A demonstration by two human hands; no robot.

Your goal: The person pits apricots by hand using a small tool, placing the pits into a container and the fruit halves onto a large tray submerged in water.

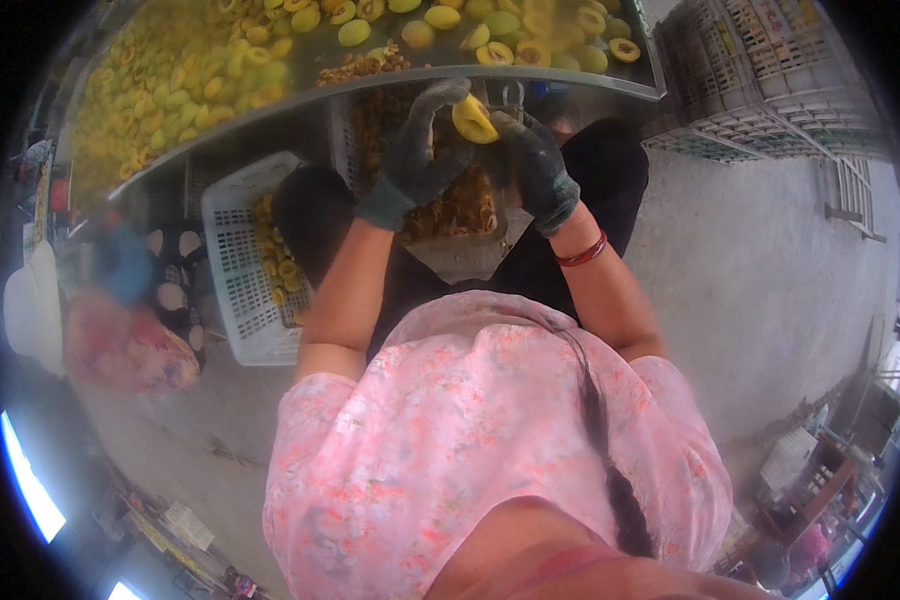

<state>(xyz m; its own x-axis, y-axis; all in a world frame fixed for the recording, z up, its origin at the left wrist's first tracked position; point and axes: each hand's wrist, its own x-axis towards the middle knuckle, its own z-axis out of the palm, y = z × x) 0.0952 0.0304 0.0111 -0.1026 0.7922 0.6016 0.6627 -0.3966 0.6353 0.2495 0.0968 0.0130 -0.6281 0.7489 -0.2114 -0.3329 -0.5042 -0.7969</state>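
A yellow halved stone fruit (474, 120), perhaps an apricot or plum, is held up in front of the metal tray's near edge. My left hand (424, 154), in a dark work glove, grips its upper left side with the fingertips. At its right end the gloved fingertips of my right hand (536, 161) pinch the rim. A metal loop (513, 94) shows just beyond the right hand; whether that hand holds it is unclear. Below and between my hands, a container (499, 225) of brownish wet pieces sits between my knees, partly hidden.
Whole and halved fruits fill much of the metal-rimmed tray (390, 78), with a small heap of pits (364, 67) near its edge. A white plastic basket (244, 262) of fruit halves stands at left. Stacked crates (750, 82) rise at right. Another person (124, 262) is blurred at left.
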